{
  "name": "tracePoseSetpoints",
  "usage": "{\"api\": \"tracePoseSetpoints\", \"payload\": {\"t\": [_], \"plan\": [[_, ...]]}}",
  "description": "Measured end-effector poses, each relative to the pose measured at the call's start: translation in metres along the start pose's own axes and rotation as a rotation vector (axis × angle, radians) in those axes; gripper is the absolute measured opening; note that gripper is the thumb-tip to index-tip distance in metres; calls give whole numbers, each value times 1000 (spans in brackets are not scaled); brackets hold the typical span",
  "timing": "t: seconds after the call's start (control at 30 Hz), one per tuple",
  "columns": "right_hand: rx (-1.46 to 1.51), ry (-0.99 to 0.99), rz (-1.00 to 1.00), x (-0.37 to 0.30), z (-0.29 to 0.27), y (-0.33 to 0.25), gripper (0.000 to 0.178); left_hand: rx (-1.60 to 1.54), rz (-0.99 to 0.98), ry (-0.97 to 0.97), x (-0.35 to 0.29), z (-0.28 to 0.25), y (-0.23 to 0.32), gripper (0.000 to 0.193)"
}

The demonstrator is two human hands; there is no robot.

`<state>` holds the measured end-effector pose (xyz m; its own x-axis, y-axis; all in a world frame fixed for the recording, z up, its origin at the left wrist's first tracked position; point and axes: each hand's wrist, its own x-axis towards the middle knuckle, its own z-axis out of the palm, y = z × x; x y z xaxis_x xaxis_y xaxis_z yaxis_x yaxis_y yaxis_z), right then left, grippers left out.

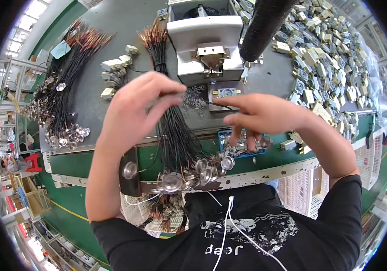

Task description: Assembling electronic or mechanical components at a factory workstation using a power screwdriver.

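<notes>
My left hand (132,110) is raised over a bundle of black wires (175,135), its thumb and fingers brought together beside a small heap of coil springs (195,97). Motion blurs the fingertips, and whatever they pinch is too small to make out. My right hand (263,113) reaches in from the right, its index finger at a small socket-like part (226,93) seated in the press fixture. A black wire (218,105) runs between that hand's index finger and thumb. Under its curled fingers shows a round metal cap (264,142).
A bench press (207,43) with a black lever (266,27) stands ahead. Heaped pale connectors (315,67) cover the right side. A second wire bundle (73,67) lies left. A blue tray (243,155) of small metal parts sits below my right hand; metal caps (172,180) hang at the front edge.
</notes>
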<state>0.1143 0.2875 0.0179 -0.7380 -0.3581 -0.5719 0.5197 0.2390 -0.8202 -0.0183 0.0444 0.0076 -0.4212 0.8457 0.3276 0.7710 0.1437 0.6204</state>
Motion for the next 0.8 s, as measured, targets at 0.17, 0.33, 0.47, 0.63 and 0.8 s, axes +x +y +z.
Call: {"api": "tracePoseSetpoints", "payload": {"t": [0.17,0.33,0.47,0.63,0.8], "plan": [[210,-42,-333,0,23,76,47,151,189,-91,40,39,-1,13],[6,121,34,-16,34,54,43,175,253,-174,42,68,-9,16],[151,142,-126,-18,33,77,42,234,241,-201,47,81,-10,14],[256,110,-256,-15,41,98,41,308,212,-229,49,85,-8,10],[277,89,-226,-16,41,95,46,341,272,-245,49,82,-10,12]]}}
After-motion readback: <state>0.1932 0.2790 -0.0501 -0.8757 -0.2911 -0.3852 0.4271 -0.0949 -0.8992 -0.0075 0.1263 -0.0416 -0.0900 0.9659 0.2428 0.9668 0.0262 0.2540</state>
